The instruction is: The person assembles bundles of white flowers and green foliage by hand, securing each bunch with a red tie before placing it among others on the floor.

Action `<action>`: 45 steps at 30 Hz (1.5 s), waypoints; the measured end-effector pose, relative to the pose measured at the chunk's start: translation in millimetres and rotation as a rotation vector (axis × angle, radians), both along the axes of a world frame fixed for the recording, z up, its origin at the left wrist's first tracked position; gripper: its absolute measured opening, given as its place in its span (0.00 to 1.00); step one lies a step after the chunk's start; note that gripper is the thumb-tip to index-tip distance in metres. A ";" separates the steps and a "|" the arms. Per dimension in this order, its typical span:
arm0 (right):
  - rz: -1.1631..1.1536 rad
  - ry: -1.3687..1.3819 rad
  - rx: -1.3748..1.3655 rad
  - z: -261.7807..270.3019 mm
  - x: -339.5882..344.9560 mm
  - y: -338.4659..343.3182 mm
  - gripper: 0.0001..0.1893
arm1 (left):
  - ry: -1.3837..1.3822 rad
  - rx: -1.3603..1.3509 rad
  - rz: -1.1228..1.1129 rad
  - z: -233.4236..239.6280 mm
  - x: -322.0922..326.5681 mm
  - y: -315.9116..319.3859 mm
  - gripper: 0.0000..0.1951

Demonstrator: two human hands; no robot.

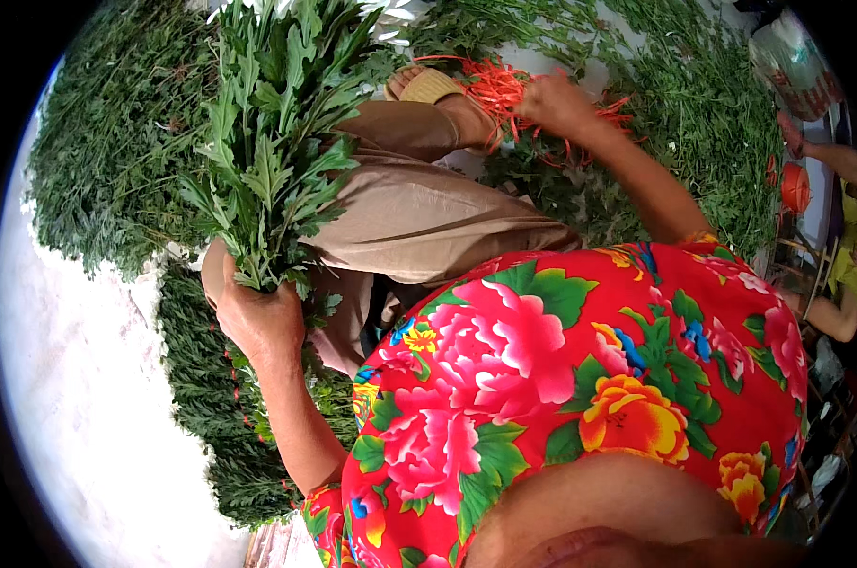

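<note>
My left hand (261,312) is closed around the lower stems of a bunch of leafy chrysanthemum stems (272,156). The bunch stands up in front of my leg, and white petals (393,14) show at the frame's top edge. Farther right, my right hand (556,103) is at a pile of red plastic tie strips (496,89). Its fingers are curled and blurred, so whether a strip is between them cannot be made out. The pile lies on green foliage beside my sandalled foot (428,85).
Cut leafy stems (130,142) are heaped at the left. Below them lie bunches with red ties (201,355), edged by white blooms. More loose stems (712,142) spread at the right. Near the right rim are another person's arm (840,160), a red container (795,188) and a plastic bag (794,64).
</note>
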State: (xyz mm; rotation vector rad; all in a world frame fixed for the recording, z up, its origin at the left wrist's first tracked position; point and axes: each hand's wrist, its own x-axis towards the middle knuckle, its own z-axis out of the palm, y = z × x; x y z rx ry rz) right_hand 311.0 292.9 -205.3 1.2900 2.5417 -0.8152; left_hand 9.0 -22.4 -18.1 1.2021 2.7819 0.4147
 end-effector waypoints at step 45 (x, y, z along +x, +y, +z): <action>0.528 1.380 -0.883 192.2 -191.5 -107.6 0.18 | -1.182 0.237 -0.219 71.2 -66.9 15.1 0.17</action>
